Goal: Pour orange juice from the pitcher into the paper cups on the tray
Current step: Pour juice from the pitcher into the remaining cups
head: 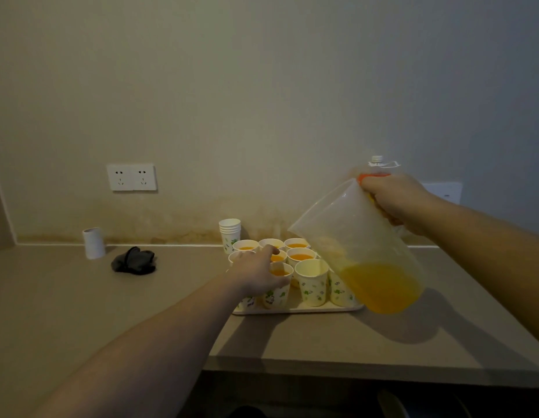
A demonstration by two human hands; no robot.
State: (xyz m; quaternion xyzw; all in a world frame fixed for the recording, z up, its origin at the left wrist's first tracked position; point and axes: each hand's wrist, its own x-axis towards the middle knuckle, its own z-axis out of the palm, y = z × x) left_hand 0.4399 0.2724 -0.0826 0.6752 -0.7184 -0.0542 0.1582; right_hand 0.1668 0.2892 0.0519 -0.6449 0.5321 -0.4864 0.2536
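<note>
A: Where was the translucent plastic pitcher with the orange handle (352,236)?

B: Lifted off the grey tabletop (177,297), at about three o'clock from the white rectangular tray (298,310). It was tilted, its open mouth leaning toward the cups, and the orange juice (380,286) sat pooled in its lower end. No stream left the rim.

A: And the right hand (395,200)?

B: Its fingers were curled tight round the handle at the pitcher's upper end, at roughly one o'clock from the juice.

A: The left hand (256,273)?

B: Reached in over the tray's nine o'clock side, fingers spread loosely and fairly straight, resting on the rims of the white paper cups with green print (312,282). It gripped none that I could see. One fingertip lay toward twelve o'clock, by the back row.

A: How were the cups?

B: Upright and packed close on the tray. Several held juice; the front one near the pitcher looked empty.

A: Anything else?

B: A stack of spare paper cups (230,235) stood just beyond the tray at eleven o'clock. Farther toward nine o'clock lay a crumpled black cloth (134,260) and a white cardboard tube (94,242), upright by the wall, under a white double wall socket (132,177).
</note>
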